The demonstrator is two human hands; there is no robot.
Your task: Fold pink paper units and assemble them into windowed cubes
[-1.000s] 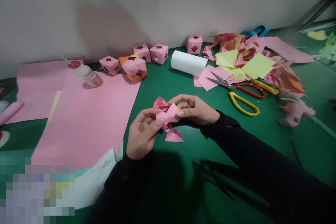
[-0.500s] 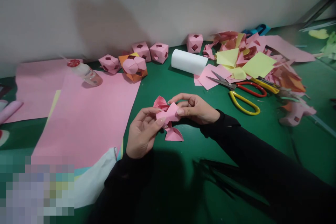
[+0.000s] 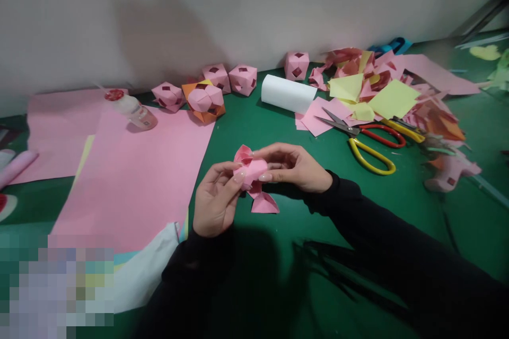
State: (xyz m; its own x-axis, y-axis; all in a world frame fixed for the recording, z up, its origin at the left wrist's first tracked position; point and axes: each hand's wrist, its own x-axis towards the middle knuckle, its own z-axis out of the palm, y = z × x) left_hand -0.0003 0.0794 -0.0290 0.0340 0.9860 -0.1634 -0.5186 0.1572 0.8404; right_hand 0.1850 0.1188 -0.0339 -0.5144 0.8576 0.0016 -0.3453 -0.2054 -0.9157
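A folded pink paper piece (image 3: 254,170) is held up between both hands above the green table, its flaps bent at several angles. My left hand (image 3: 216,198) pinches its left side, thumb in front and fingers behind. On the right side, the thumb and fingers of my right hand (image 3: 296,166) press a flap of the paper. Below them hangs or lies a pointed pink flap (image 3: 265,204); whether it joins the held piece is partly hidden by the fingers.
Finished pink paper balls (image 3: 243,79) line the wall, one with orange. Scissors (image 3: 358,130) lie open at right beside a white roll (image 3: 288,94), paper scraps (image 3: 393,98) and a pink glue gun (image 3: 449,172). Pink sheets (image 3: 139,185) and a small bottle (image 3: 137,112) sit left.
My right thumb and fingers have shifted left and closed over the flap. It was flat and raised; now it is bent round into a curve. The left hand keeps its grip.
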